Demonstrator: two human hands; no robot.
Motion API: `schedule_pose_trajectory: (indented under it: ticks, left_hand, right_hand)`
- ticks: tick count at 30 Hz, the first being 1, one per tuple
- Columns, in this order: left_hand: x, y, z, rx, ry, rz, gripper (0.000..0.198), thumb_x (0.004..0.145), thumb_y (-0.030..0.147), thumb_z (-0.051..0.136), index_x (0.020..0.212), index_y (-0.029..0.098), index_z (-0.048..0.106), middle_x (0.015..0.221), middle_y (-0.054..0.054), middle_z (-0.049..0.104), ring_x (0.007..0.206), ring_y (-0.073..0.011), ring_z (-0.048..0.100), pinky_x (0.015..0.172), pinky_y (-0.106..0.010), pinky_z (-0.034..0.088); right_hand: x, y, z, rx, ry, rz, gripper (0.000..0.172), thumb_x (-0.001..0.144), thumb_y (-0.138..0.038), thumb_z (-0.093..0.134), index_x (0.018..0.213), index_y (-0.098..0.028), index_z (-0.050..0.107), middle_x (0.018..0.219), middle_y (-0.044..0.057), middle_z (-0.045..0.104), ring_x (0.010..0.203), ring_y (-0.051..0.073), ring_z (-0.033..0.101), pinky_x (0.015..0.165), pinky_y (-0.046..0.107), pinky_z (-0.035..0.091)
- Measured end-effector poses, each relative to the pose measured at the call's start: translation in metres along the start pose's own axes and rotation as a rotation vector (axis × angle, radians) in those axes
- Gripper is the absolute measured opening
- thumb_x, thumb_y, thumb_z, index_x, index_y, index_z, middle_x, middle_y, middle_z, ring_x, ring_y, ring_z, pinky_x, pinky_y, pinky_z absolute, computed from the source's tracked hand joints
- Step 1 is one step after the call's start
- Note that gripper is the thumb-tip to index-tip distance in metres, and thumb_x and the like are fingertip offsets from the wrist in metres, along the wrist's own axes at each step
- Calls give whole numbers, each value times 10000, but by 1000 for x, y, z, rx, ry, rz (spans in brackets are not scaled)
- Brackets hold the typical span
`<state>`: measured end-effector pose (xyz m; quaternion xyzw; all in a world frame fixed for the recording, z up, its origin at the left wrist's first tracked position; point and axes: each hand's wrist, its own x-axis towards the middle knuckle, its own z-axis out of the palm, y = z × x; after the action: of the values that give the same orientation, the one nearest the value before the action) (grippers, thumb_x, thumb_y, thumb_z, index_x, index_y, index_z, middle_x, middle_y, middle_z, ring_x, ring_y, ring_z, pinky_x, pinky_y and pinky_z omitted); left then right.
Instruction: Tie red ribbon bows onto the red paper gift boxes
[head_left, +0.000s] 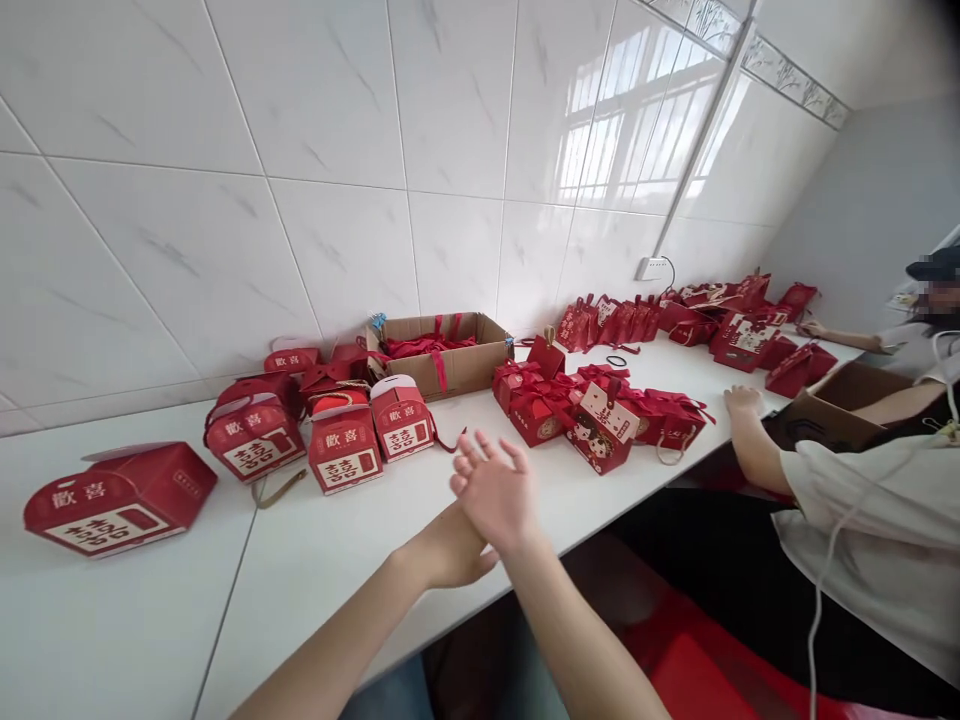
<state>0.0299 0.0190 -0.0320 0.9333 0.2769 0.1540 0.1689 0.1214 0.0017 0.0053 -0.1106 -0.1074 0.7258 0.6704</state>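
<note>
My right hand (491,490) is raised over the white table's front edge, fingers stretched out and slightly spread, holding nothing. My left hand (448,550) lies just under and behind it, mostly covered, touching the right wrist; its fingers are hidden. Nearest ahead stand red gift boxes with white labels (345,448), (403,417) and a red box with a cartoon couple (600,428).
A box lies tipped at the far left (116,500). An open cardboard carton (450,355) of red ribbons sits by the tiled wall. More red boxes fill the far right (739,320). Two other people sit at right; one's hand (742,400) rests on the table (315,560).
</note>
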Motion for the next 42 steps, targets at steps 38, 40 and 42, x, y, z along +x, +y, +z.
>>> schedule_pose_trajectory:
  ticks: [38,40,42]
  left_hand:
    - [-1,-79,43,-98,105,-168,765,865,243,454,1480,301,4,1454,-117,329,1295,-306,355,1051,-504,348]
    - [-1,-79,43,-105,100,-166,788,859,241,462,1479,298,-21,1450,-120,334,1292,-305,355,1050,-508,346]
    - [0,-78,43,-107,98,-165,794,853,237,466,1479,288,-19,1447,-121,336,1296,-301,349,1056,-509,335]
  right_hand:
    - [188,-97,-133,-1116,256,-309,479,626,-284,632,1092,-189,570,964,73,652,770,201,623,657,333,508]
    - [197,-103,-140,-1057,293,-327,523,634,-297,609,1141,-201,525,997,73,627,783,192,626,676,347,524]
    - [204,-114,-148,-1020,343,-356,553,615,-290,611,1153,-220,504,992,60,610,786,179,619,688,348,538]
